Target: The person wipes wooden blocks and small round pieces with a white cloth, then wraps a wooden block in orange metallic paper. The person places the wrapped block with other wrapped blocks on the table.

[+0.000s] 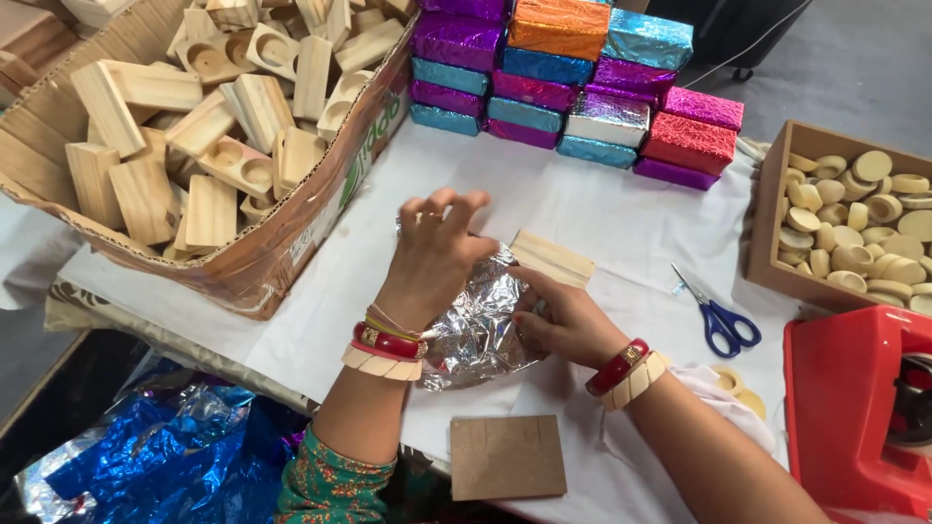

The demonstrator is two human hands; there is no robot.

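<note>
Cardboard box (291, 243): left of the wooden block, open, piled with bare wood pieces.
Wrapped stack (573, 87): behind the block, finished parcels in purple, teal, orange, pink and silver foil.
Small box (767, 213): right of the block, filled with pale round discs.
Silver foil (476, 335): lies under the block, crumpled, only partly folded up; wrapping looks barely begun.
Wooden block (553, 257): table centre, one end bare.
Left hand (432, 257): fingers spread, pressing foil onto the block.
Right hand (563, 320): fingers curled, pinching the foil edge.
Scissors (718, 315): right of the block, blue-handled.
</note>
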